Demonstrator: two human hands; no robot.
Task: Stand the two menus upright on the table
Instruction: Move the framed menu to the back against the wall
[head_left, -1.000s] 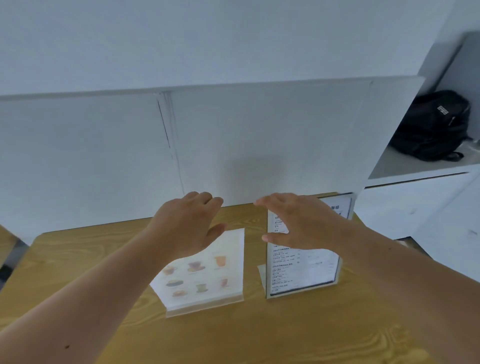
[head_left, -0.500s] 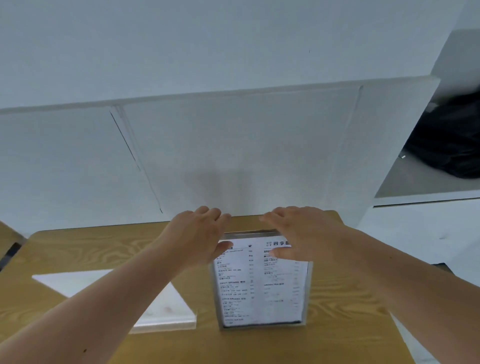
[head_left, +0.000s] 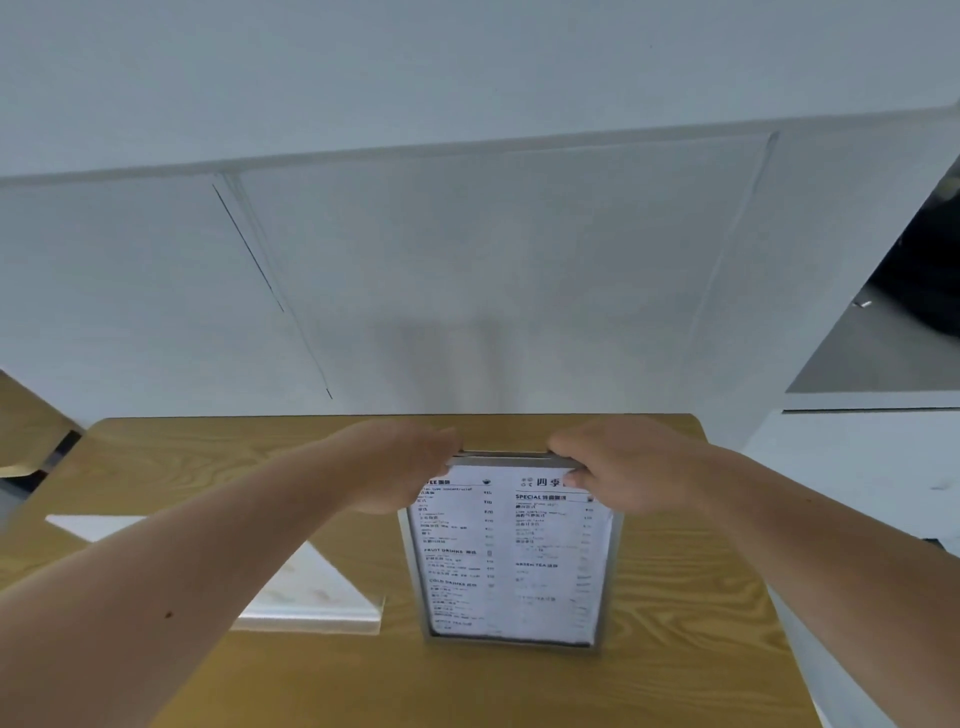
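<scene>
Gripping the top corners of the upright text menu (head_left: 511, 561) with left hand (head_left: 400, 467) and right hand (head_left: 623, 467), mid tabletop (head_left: 691, 597). Second menu (head_left: 306, 597) lying flat just left, partly hidden behind the left forearm. White wall panel (head_left: 493, 270) right behind.

Standing menu (head_left: 511, 561) right of flat menu (head_left: 311, 592) on table (head_left: 675, 597).

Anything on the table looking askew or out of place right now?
Yes: the picture menu at the left lies tipped back, nearly flat on the table, not upright. The text menu stands upright, with the left hand and right hand gripping its top corners.
</scene>
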